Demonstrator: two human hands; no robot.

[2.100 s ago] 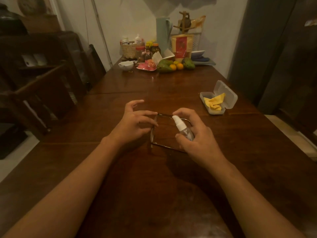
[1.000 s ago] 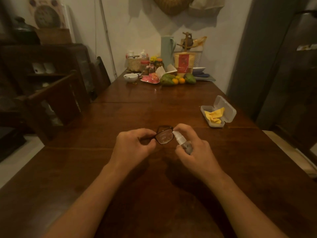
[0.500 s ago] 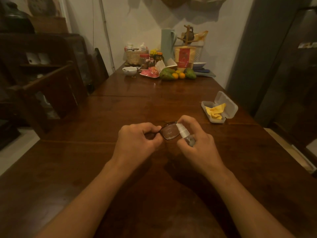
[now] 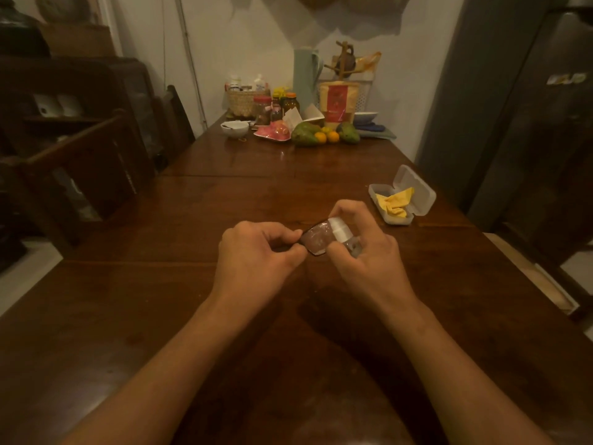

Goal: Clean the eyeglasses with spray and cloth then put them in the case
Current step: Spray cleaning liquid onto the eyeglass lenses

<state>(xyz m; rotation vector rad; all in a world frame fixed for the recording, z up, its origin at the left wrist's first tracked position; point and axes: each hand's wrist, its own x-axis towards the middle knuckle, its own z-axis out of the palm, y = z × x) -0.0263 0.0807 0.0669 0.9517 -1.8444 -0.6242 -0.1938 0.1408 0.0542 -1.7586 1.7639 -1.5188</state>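
Observation:
My left hand [image 4: 256, 255] grips the dark-framed eyeglasses [image 4: 316, 239] above the wooden table [image 4: 224, 200], one lens showing between my hands. My right hand [image 4: 365, 252] holds a small clear spray bottle [image 4: 345, 237] with a white nozzle, its index finger on top of the nozzle, right beside that lens. To the right, the open pale glasses case [image 4: 414, 191] lies on the table with the crumpled yellow cloth [image 4: 393, 202] in it.
At the far end of the table stand a basket [image 4: 245, 101], jars, a white bowl [image 4: 236, 128], a pink plate, mangoes and oranges [image 4: 324, 136], a green jug [image 4: 305, 75]. Dark wooden chairs [image 4: 80, 168] line the left side. A grey door stands right.
The glasses came up off the table into my left hand. The spray bottle moved close against the lens, and both hands drew together.

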